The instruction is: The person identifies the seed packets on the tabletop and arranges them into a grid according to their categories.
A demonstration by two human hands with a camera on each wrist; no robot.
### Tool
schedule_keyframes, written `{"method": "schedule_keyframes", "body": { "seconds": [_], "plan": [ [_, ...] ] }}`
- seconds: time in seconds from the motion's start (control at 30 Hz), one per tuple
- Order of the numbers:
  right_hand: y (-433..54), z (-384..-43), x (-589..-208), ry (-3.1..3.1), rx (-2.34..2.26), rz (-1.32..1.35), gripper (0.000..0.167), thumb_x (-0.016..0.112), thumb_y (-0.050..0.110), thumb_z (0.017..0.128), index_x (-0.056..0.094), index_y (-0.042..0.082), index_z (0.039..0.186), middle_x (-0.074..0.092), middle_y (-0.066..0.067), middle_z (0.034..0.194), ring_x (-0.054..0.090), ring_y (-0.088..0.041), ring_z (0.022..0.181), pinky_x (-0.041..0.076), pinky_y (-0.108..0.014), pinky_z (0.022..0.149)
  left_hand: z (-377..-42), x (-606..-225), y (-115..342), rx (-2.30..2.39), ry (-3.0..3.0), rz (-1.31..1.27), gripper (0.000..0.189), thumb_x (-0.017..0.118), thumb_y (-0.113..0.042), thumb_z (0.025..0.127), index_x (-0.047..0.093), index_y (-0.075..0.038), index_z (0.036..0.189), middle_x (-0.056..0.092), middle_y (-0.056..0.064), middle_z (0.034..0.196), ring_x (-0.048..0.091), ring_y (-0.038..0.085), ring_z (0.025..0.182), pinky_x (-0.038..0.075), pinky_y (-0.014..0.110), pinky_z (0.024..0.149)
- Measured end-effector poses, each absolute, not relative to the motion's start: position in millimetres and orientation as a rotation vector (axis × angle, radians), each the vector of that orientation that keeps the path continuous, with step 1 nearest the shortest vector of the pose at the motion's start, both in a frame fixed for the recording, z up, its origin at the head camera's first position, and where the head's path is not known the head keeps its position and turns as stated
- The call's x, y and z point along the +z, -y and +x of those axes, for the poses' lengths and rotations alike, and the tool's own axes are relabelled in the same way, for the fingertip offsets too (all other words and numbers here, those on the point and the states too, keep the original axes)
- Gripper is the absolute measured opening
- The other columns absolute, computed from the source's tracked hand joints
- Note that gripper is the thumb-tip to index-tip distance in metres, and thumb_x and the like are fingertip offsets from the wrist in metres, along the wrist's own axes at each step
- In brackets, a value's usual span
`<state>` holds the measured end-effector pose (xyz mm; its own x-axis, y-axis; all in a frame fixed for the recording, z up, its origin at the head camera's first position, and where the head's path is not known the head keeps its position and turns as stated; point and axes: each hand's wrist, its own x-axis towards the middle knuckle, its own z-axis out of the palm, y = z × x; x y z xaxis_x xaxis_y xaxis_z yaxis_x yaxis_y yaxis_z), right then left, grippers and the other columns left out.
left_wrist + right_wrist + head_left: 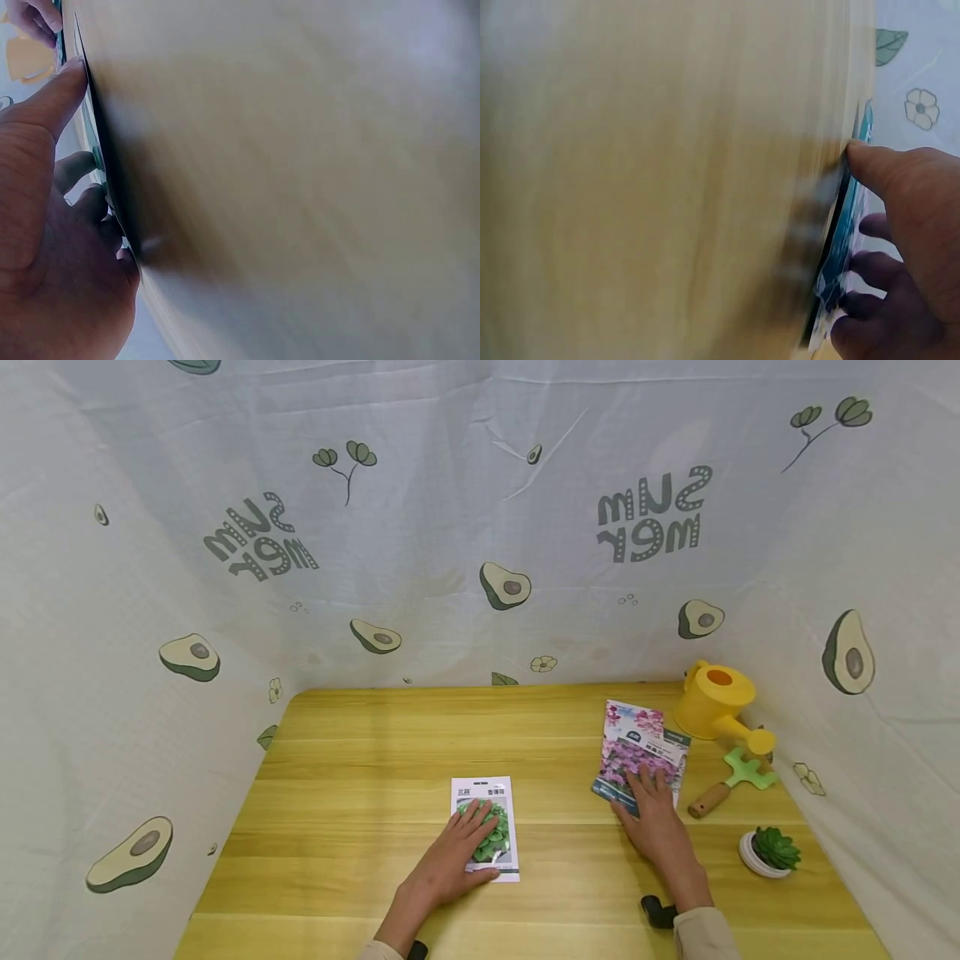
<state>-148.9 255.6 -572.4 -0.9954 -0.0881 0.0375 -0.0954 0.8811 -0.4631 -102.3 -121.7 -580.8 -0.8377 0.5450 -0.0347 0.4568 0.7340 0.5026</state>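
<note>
A white seed packet (502,839) with a picture of green leaves lies on the wooden table (337,777). My left hand (447,860) rests on it, fingers extended across its front. In the left wrist view the thumb (64,94) touches the packet's edge. Further right, my right hand (658,827) lies over the lower part of overlapping seed packets (633,752) printed with pink and purple flowers. Seen from the right wrist, the thumb (885,169) is at the near edge of these packets and the other fingers are over them. How many packets overlap is partly hidden.
At the back right stands a yellow watering can (712,706). In front of it lies a green hand fork (742,772) with a wooden handle. A small succulent in a white pot (757,858) is near the right edge. Printed cloth (420,552) hangs around the table.
</note>
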Motion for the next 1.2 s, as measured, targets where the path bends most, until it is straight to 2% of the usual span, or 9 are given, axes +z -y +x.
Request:
{"method": "schedule_keyframes", "body": {
  "seconds": [0.3, 0.57, 0.8, 1.07, 1.2],
  "plan": [
    [-251.4, -145.8, -571.6, 2.966, 0.609, 0.251, 0.056, 0.074, 0.017, 0.102, 0.057, -0.010, 0.149, 0.042, -0.039, 0.160, 0.026, -0.065, 0.152, 0.019, -0.079, 0.122, -101.2, -581.7, 122.8, 0.744, -2.774, 0.836, 0.080, 0.075, -0.040, 0.102, 0.040, -0.010, 0.168, 0.026, 0.009, 0.178, 0.021, 0.033, 0.165, 0.022, 0.055, 0.133],
    [-255.2, -145.1, -570.2, 2.946, 0.563, 0.316, 0.061, 0.080, 0.018, 0.098, 0.058, -0.010, 0.148, 0.049, -0.037, 0.155, 0.033, -0.064, 0.148, 0.024, -0.080, 0.120, -101.9, -581.8, 122.8, 0.743, -2.768, 0.834, 0.080, 0.074, -0.042, 0.103, 0.040, -0.010, 0.168, 0.027, 0.010, 0.178, 0.022, 0.034, 0.165, 0.022, 0.055, 0.133],
    [-255.7, -143.7, -562.2, 3.028, 0.550, 0.313, 0.056, 0.078, 0.012, 0.098, 0.060, -0.005, 0.149, 0.050, -0.036, 0.155, 0.035, -0.065, 0.147, 0.026, -0.085, 0.113, -99.7, -582.7, 123.7, 0.783, -2.770, 0.868, 0.080, 0.073, -0.043, 0.103, 0.040, -0.008, 0.167, 0.028, 0.012, 0.178, 0.023, 0.037, 0.164, 0.023, 0.058, 0.131],
    [-255.6, -145.0, -554.9, 3.084, 0.600, 0.334, 0.057, 0.079, 0.007, 0.096, 0.059, -0.008, 0.148, 0.050, -0.038, 0.154, 0.036, -0.069, 0.143, 0.043, -0.079, 0.106, -99.6, -584.5, 124.0, 0.820, -2.769, 0.884, 0.080, 0.072, -0.043, 0.103, 0.040, -0.008, 0.167, 0.028, 0.014, 0.177, 0.023, 0.039, 0.164, 0.019, 0.055, 0.133],
    [-255.1, -145.8, -553.2, 3.084, 0.599, 0.326, 0.055, 0.078, 0.004, 0.096, 0.060, -0.008, 0.146, 0.051, -0.038, 0.153, 0.040, -0.069, 0.141, 0.046, -0.077, 0.103, -101.0, -590.9, 124.2, 0.817, -2.785, 0.885, 0.080, 0.071, -0.046, 0.103, 0.040, -0.010, 0.168, 0.027, 0.012, 0.178, 0.022, 0.036, 0.165, 0.019, 0.053, 0.133]
  ]
}}
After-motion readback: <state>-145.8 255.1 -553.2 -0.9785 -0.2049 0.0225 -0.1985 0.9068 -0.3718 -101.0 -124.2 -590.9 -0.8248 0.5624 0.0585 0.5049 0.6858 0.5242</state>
